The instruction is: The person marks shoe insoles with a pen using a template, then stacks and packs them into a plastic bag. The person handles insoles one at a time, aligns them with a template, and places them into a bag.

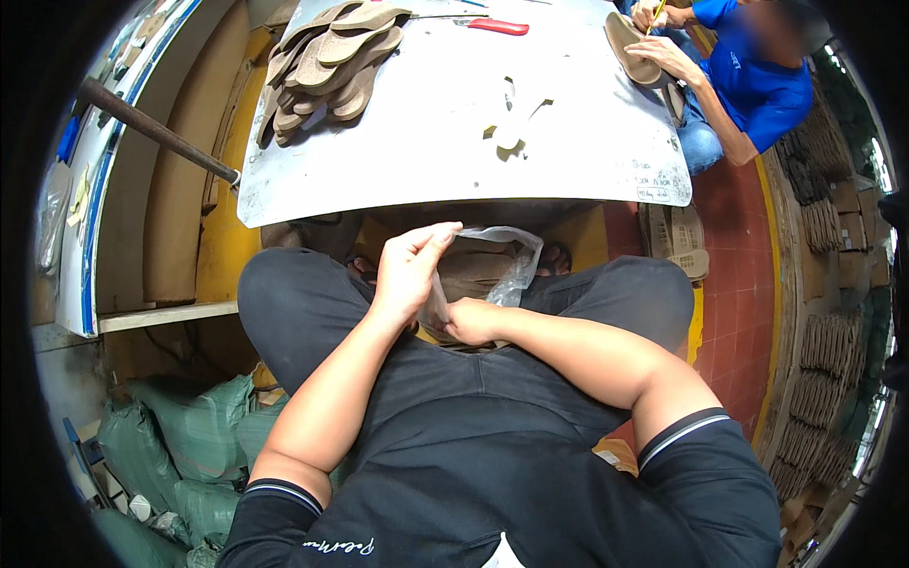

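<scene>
Between my knees, below the table's near edge, a clear plastic bag [523, 275] is held with its mouth spread. My left hand [409, 270] pinches the bag's rim at the upper left, fingers closed on it. Lower down, my right hand [473, 322] is closed on the near side of the same bag. Brown insoles [471, 270] show within the bag's opening; whether they lie inside it or beneath it I cannot tell. My right fingertips are partly hidden by the plastic.
The white table [426, 170] bears a pile of brown insoles [331, 66], a red-handled knife [499, 27] and pale scraps [511, 128]. At the far right a co-worker [757, 85] holds an insole [630, 47] and a yellow pencil. Green sacks [189, 435] lie at left.
</scene>
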`<state>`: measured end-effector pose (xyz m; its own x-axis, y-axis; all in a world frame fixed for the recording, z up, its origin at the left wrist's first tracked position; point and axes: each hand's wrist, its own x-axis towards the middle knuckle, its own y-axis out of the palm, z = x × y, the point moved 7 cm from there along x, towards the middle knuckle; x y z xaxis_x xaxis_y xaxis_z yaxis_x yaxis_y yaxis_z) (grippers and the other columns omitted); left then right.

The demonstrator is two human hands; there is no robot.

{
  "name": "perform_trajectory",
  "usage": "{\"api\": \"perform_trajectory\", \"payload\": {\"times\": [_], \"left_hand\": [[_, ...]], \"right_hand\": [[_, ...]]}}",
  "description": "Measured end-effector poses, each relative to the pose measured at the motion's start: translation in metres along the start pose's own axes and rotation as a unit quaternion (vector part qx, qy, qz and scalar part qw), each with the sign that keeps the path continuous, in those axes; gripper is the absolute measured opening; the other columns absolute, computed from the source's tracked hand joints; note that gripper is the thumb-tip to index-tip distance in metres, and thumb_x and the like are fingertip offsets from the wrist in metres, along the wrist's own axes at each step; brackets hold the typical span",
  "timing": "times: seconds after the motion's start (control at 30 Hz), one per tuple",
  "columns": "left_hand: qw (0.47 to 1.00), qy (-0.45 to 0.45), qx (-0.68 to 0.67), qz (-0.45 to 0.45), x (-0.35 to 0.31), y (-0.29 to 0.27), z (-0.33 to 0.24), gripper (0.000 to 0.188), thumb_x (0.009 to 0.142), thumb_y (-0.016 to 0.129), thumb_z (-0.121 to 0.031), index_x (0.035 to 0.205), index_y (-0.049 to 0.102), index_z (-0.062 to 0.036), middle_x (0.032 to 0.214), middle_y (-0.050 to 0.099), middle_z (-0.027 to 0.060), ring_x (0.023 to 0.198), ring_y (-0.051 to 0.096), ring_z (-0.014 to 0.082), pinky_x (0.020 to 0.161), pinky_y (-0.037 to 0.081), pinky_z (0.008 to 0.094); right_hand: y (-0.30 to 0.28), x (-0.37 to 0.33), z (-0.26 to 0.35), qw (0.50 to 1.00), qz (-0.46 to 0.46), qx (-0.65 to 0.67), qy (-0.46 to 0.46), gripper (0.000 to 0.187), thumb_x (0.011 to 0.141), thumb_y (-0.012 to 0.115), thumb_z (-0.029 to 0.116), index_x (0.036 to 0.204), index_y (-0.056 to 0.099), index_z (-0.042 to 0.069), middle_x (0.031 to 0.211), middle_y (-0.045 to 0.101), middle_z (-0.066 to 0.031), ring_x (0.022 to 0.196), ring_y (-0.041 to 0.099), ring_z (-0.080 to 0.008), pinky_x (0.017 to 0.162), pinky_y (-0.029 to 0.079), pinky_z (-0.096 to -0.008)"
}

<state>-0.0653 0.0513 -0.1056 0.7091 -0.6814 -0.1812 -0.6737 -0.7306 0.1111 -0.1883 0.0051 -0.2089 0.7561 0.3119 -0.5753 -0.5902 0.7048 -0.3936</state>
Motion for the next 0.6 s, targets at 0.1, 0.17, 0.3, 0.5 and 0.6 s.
{"api": "perform_trajectory", "payload": {"times": [0.1,0.17,0.3,0.5,0.6], "left_hand": [[0.999,-0.028,-0.013,-0.009,0.003,-0.006,-0.006,0.028,0.115,0.072,-0.02,0.131,0.083,0.0006,0.116,0.084,0.0047,0.101,0.07,0.0079,0.094,0.056,0.0268],[1.0,0.013,0.001,-0.001,0.004,0.006,-0.023,0.028,0.114,0.073,-0.022,0.13,0.084,-0.0018,0.095,0.077,-0.0008,0.082,0.063,0.0062,0.078,0.053,0.0258],[0.988,0.091,0.095,0.086,0.002,0.035,-0.029,0.027,0.113,0.073,-0.019,0.128,0.085,-0.0001,0.102,0.083,0.008,0.1,0.074,0.0152,0.095,0.058,0.0333],[0.995,-0.059,0.071,0.045,0.005,0.022,0.027,0.026,0.115,0.069,-0.016,0.125,0.084,0.0033,0.117,0.086,0.01,0.107,0.074,0.0123,0.1,0.059,0.0319],[0.99,-0.083,0.111,0.001,-0.001,-0.005,0.033,0.031,0.107,0.08,-0.017,0.131,0.079,0.0023,0.107,0.084,0.01,0.097,0.074,0.0111,0.089,0.06,0.031]], "right_hand": [[-0.006,0.003,0.026,0.996,-0.034,-0.086,-0.012,0.036,0.101,0.059,0.017,0.126,0.074,-0.005,0.118,0.079,-0.0336,0.116,0.077,-0.0477,0.104,0.06,-0.055],[0.002,0.007,0.025,0.993,-0.082,-0.078,-0.015,0.035,0.099,0.061,0.022,0.112,0.08,-0.004,0.114,0.08,-0.0316,0.114,0.077,-0.048,0.099,0.061,-0.056],[0.02,0.016,0.007,0.993,-0.083,-0.081,0.006,0.036,0.103,0.061,0.019,0.125,0.079,-0.002,0.128,0.079,-0.0295,0.124,0.076,-0.0429,0.103,0.06,-0.0531],[0.026,0.026,-0.025,0.991,0.057,-0.115,0.035,0.035,0.1,0.063,0.016,0.122,0.082,-0.004,0.126,0.079,-0.0308,0.117,0.078,-0.0443,0.102,0.059,-0.0544],[0.004,-0.004,0.026,0.984,0.098,-0.147,0.023,0.036,0.102,0.064,0.022,0.116,0.082,-0.006,0.119,0.08,-0.0312,0.114,0.078,-0.0467,0.102,0.059,-0.0551]]}}
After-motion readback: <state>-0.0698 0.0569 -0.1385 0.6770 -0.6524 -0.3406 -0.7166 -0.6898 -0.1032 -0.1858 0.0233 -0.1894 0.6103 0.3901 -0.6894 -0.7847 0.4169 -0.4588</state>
